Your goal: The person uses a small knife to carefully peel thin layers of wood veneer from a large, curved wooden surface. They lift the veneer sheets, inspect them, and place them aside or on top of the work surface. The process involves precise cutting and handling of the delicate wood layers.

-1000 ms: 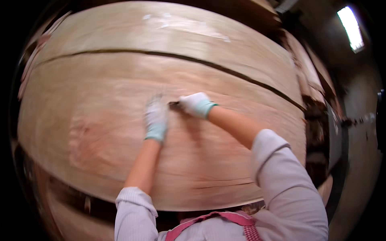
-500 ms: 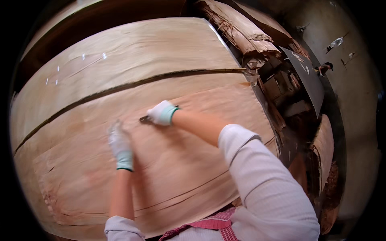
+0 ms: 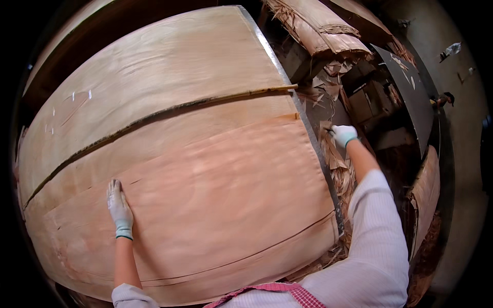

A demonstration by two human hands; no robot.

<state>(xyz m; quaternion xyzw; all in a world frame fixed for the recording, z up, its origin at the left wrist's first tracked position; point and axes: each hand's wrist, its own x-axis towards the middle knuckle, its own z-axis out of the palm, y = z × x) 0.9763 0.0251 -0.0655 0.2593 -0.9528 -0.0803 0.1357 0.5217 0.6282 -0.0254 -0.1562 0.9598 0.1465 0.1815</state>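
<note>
A thin reddish wood veneer sheet lies over a paler veneer sheet on the wide work surface. My left hand, in a white glove with a green cuff, rests flat on the reddish sheet at its left part, fingers stretched out. Beyond the surface's right edge, my gloved right hand is closed on a small dark tool, mostly hidden by the fingers. A brownish veneer scrap shows beside that tool; whether the hand grips it too, I cannot tell.
A long thin stick lies across the sheets from left to right. A metal strip edges the right side. Past it are torn veneer scraps, stacked veneer and a dark upright panel.
My right hand has swung from the middle of the sheet out past its right edge, still holding the dark tool. My left hand has moved left and lower, now lying flat.
</note>
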